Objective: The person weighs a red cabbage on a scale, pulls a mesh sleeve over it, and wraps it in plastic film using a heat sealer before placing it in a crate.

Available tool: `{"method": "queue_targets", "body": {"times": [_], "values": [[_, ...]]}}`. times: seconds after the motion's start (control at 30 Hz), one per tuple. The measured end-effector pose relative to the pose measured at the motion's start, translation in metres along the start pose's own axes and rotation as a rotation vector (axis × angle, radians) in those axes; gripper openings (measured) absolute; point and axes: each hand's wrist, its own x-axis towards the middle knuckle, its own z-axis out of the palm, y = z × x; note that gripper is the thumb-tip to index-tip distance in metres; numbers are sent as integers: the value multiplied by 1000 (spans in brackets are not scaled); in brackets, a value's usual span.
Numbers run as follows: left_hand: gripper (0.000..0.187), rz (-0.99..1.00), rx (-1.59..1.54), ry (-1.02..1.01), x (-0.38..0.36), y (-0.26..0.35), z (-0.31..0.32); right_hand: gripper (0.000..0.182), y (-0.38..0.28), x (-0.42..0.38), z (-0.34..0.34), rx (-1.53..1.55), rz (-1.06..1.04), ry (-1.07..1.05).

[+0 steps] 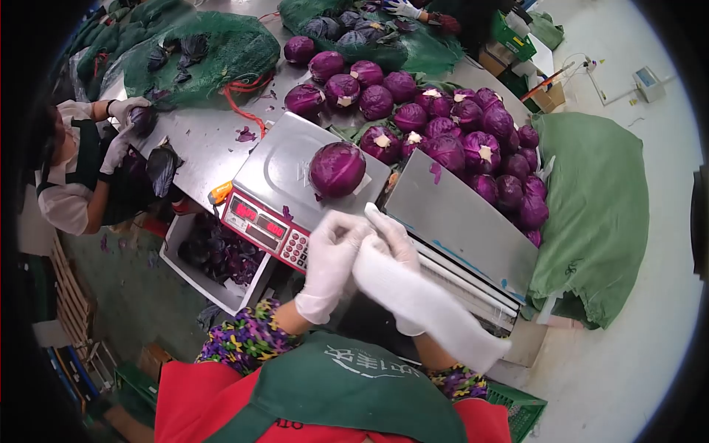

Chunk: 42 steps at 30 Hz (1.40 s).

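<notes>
In the middle of the head view, both my hands wear white gloves. A long, soft white strip that looks like foam (436,306) is in my right hand (399,247) and hangs down to the right across my forearm. My left hand (331,260) is closed, its fingertips pinched together close to the strip's upper end; what is between them is too small to make out. Just beyond my hands, a purple cabbage (337,169) rests on the steel pan of a scale (277,159) with a red display panel.
Many purple cabbages (444,151) are heaped behind a slanted metal wrapping machine (458,221). A crate of trimmed leaves (177,240) stands below left, near an orange cutter (219,193). At left a co-worker (70,173) handles a cabbage. A green sack (591,214) stands right.
</notes>
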Motion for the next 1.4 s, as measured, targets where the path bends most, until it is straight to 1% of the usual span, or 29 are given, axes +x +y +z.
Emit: {"method": "queue_targets", "body": {"times": [0.07, 0.13, 0.2, 0.27, 0.33, 0.4, 0.47, 0.5, 0.53, 0.6, 0.63, 0.67, 0.73, 0.77, 0.8, 0.87, 0.9, 0.93, 1.0, 1.03, 1.07, 1.13, 1.17, 1.2, 1.23, 1.27, 1.33, 1.37, 1.4], "values": [[8, 295, 112, 52, 3, -3, 4, 35, 15, 9, 6, -258, -294, 15], [8, 196, -33, 33, 13, -17, -6, 26, 23, 17, 5, -159, -235, 72], [4, 192, 30, 54, 17, -12, -8, 20, 21, 22, 0, -100, -99, 42], [8, 8, -117, 87, 24, -6, -13, 19, 6, 22, 10, -150, -79, 48], [11, 224, -17, 125, 27, -2, -10, 17, -1, 26, 30, -97, -71, 80], [10, 567, 431, 84, 36, -16, -24, 19, -2, 27, 41, -134, -72, 40], [10, 561, 469, 48, 35, -8, -30, 19, 0, 27, 35, -157, -27, 0], [10, 519, 365, 31, 34, -1, -30, 19, 0, 28, 32, -191, 45, -12], [11, 365, 97, 23, 32, 4, -25, 19, -1, 30, 32, -188, 34, -25], [14, 313, 23, 64, 35, 11, -24, 16, -2, 30, 34, -569, -331, 170], [15, 274, 168, 107, 36, 14, -32, 14, -5, 30, 35, -618, -450, 189], [15, 280, 169, 106, 39, 17, -35, 14, -7, 31, 35, -616, -456, 188], [18, 137, 14, -73, 43, 25, -40, 10, -11, 32, 30, -300, -314, 96], [17, -84, -92, -192, 44, 23, -47, 10, -17, 32, 22, -189, -150, 66], [17, -84, -91, -193, 35, 25, -52, 13, -26, 33, 12, -78, 14, 36], [27, -457, -203, -272, 7, 29, -66, 14, -52, 41, 7, 346, 116, 54], [31, -338, 8, -719, 30, -16, -96, 18, -52, 53, -16, 246, 93, -30], [26, -382, -211, -580, 18, 6, -97, 18, -58, 57, -18, 247, 89, -29], [24, -422, 13, -135, 35, -28, -99, 30, -74, 71, -17, -1169, -233, -379], [22, -438, -79, 135, 46, -13, -92, 44, -55, 98, -28, -1461, -427, -295], [24, -429, -309, 223, 58, -18, -89, 40, -56, 116, -21, -1616, -504, -136], [34, -462, -453, 126, 75, -19, -82, 27, -59, 158, -3, -1474, -771, 99], [34, -459, -452, 119, 83, -17, -77, 25, -56, 182, -1, -1447, -796, 138], [42, -644, -345, 188, 91, -14, -71, 26, -46, 205, 0, -1372, -703, 141], [49, -823, -233, 259, 97, -12, -66, 31, -15, 243, -19, -1438, -511, 6], [49, -813, -231, 257, 99, -20, -64, 36, 12, 276, -34, -1490, -316, -128], [57, -650, -262, 112, 104, -36, -67, 41, 57, 266, -27, -1121, 28, 147], [65, -488, -333, 93, 85, 5, -52, 51, 30, 237, -19, -874, -19, -229], [65, -481, -343, 96, 85, 2, -56, 48, 2, 197, 2, -828, -65, -175]]}}
